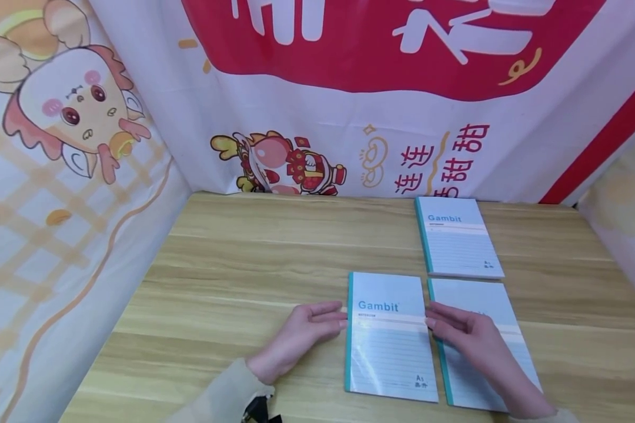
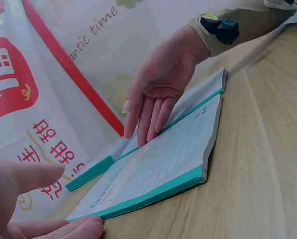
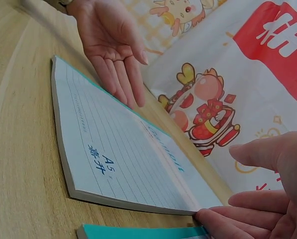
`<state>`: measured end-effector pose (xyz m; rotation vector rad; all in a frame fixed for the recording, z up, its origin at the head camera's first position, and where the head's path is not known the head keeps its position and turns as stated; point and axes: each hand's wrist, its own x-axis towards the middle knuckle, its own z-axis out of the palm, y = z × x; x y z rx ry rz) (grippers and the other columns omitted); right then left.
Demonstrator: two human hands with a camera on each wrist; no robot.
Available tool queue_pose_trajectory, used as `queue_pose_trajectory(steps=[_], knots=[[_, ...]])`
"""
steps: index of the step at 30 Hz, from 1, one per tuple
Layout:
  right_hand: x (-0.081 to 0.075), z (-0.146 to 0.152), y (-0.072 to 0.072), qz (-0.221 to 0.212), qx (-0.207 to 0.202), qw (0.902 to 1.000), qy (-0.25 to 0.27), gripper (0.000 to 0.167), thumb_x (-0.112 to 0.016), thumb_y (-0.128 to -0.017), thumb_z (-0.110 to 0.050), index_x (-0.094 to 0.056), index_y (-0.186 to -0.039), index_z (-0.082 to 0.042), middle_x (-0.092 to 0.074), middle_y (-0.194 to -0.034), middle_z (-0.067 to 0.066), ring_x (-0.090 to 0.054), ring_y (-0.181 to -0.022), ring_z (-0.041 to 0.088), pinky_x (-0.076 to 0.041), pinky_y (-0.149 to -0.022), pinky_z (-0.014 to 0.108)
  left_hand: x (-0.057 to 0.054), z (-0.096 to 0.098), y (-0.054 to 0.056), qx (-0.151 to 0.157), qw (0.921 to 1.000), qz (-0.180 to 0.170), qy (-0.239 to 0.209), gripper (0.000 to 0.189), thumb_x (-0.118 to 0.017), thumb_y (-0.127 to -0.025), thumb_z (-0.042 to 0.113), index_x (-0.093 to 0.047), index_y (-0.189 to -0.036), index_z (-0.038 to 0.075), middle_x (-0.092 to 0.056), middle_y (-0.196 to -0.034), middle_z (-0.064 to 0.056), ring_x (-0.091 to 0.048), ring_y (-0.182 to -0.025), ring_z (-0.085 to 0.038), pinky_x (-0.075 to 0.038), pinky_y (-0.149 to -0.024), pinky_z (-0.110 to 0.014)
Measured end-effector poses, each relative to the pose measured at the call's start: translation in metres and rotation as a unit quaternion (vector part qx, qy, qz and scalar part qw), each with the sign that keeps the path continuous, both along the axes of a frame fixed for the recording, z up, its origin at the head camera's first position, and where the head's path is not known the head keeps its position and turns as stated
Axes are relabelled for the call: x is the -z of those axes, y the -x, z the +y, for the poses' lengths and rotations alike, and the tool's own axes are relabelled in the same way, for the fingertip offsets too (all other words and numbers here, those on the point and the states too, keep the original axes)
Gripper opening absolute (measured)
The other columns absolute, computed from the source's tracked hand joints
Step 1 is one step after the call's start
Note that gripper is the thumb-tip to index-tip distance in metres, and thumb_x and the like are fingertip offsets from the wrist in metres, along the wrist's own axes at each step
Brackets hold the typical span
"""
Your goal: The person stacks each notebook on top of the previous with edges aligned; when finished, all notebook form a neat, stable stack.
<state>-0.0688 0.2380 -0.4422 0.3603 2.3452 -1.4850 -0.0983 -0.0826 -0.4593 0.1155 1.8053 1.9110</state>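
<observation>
A white Gambit notebook [image 1: 388, 352] with a teal spine lies flat on the table between the two hands. At its spine side, my left hand [image 1: 307, 335] has its fingers extended, the fingertips right at the edge. On the opposite side my right hand [image 1: 473, 338] reaches in with straight fingers, the tips at the notebook's right edge. That hand passes over a second Gambit notebook [image 1: 513, 352] and partly hides its cover. In the right wrist view, the right fingertips [image 3: 208, 217] meet the edge of the middle notebook [image 3: 123, 164]. Both thumbs stand raised off the cover.
Behind the second notebook lies a third Gambit notebook [image 1: 457, 241], near the back edge of the wooden table [image 1: 275, 247]. A printed white and red cloth [image 1: 307, 106] hangs behind the table, and another patterned cloth [image 1: 84, 235] hangs along the left side.
</observation>
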Motion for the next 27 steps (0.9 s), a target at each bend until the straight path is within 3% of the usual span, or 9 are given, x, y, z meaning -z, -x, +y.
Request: queue_pose_trajectory(steps=[8,16,22,27], knots=[[0.002,0.002,0.0,-0.001,0.002,1.0,0.003,0.073,-0.072,-0.092,-0.052,-0.055,-0.146,-0.006,-0.068,-0.129,0.004,-0.06,-0.125,0.019,-0.049,-0.104,0.041,0.005,0.004,0.01,-0.002,0.9997,-0.013,-0.021,0.06,-0.076,-0.09,0.004,-0.05,-0.141,-0.012,-0.068,-0.118,-0.019,-0.067,-0.109,-0.026,-0.055,-0.095,-0.033],[0.005,0.004,-0.001,0.011,0.006,0.9998,0.013,0.072,-0.072,-0.093,-0.049,-0.054,-0.146,-0.004,-0.067,-0.131,0.008,-0.062,-0.122,0.02,-0.053,-0.099,0.036,0.007,0.017,0.02,0.009,0.9993,-0.036,0.002,0.056,-0.077,-0.09,0.004,-0.054,-0.14,-0.007,-0.066,-0.128,-0.019,-0.071,-0.103,-0.027,-0.059,-0.085,-0.033],[0.006,0.004,-0.001,0.016,0.004,0.9997,0.015,0.071,-0.072,-0.093,-0.049,-0.056,-0.145,-0.005,-0.066,-0.133,0.008,-0.062,-0.122,0.021,-0.053,-0.098,0.036,0.006,0.026,0.02,0.012,0.9991,-0.04,0.01,0.063,-0.073,-0.09,-0.002,-0.045,-0.146,-0.008,-0.073,-0.105,-0.019,-0.074,-0.086,-0.031,-0.062,-0.073,-0.036],[0.006,0.003,-0.001,0.015,0.004,0.9998,0.013,0.071,-0.073,-0.093,-0.049,-0.056,-0.145,-0.005,-0.066,-0.132,0.009,-0.062,-0.123,0.022,-0.052,-0.1,0.039,0.005,0.028,0.02,0.013,0.9994,-0.033,0.007,0.06,-0.07,-0.092,-0.003,-0.046,-0.147,-0.003,-0.074,-0.099,-0.017,-0.074,-0.081,-0.031,-0.062,-0.07,-0.036]])
